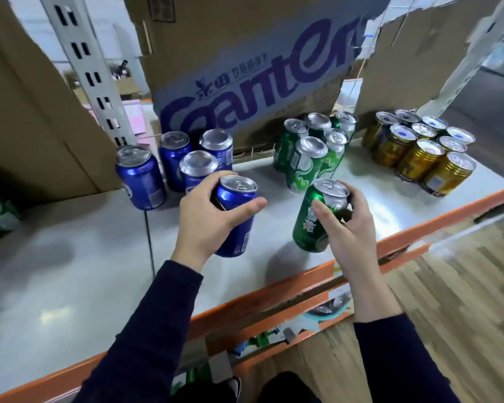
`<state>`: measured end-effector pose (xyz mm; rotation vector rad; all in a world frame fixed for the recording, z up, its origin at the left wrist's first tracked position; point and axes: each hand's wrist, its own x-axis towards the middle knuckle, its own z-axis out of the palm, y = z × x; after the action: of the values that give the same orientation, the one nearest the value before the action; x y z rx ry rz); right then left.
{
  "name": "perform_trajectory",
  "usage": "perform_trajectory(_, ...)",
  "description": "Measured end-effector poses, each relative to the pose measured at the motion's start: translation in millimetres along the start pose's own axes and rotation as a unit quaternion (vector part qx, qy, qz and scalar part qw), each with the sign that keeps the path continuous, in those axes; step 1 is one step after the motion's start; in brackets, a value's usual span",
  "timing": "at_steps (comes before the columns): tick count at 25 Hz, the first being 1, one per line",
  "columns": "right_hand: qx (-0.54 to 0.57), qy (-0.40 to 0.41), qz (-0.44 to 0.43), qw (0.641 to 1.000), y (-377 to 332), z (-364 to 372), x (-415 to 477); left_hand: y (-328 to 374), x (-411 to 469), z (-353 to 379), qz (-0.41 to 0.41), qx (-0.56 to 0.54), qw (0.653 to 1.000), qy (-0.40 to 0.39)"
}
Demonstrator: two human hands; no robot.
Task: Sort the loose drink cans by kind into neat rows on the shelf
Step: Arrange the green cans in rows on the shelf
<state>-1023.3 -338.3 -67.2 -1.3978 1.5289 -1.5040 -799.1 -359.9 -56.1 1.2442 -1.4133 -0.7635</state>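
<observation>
A person stands at a pale grey metal shelf with an orange front edge, a can in each hand. The left hand is wrapped around a shiny blue aluminium drink can, fingers behind it and thumb across the front, holding it just in front of the group of four blue cans at the back left. The right hand grips a green aluminium drink can near its top, tilted, just in front of the cluster of green cans at centre. A tidy block of gold cans stands well apart to the right.

To finish this step well, each can probably wants setting down upright, touching its own colour group and squared into a straight line, without knocking its neighbours; the green cluster looks the more crowded and uneven.

A large brown cardboard box behind the cans carries purple lettering that seems to read "Ganten", with smaller Chinese characters above. The green can shows white Chinese characters, too blurred to read
</observation>
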Motion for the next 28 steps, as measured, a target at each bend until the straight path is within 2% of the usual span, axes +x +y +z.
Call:
perform_trajectory(4,-0.014,-0.017,-0.019,1.0,26,-33,49,4,8,41,-0.015,0.02,0.999,0.024)
perform_trajectory(12,-0.079,-0.069,-0.108,0.989,59,-87,173,21,-21,114,-0.04,0.073,0.987,0.14)
perform_trajectory(16,-0.124,-0.107,-0.087,0.983,79,-85,204,28,-40,132,-0.064,0.093,0.972,0.204)
perform_trajectory(20,-0.152,-0.134,-0.069,0.977,92,-91,201,35,-48,136,-0.083,0.105,0.961,0.24)
perform_trajectory(24,-0.151,-0.141,-0.039,0.978,96,-84,150,38,-57,127,-0.087,0.134,0.947,0.28)
perform_trajectory(26,-0.132,-0.21,-0.044,0.968,92,-71,120,38,-62,115,-0.091,0.175,0.929,0.312)
perform_trajectory(28,-0.145,-0.293,-0.097,0.94,87,-55,98,39,-63,100,-0.092,0.205,0.92,0.322)
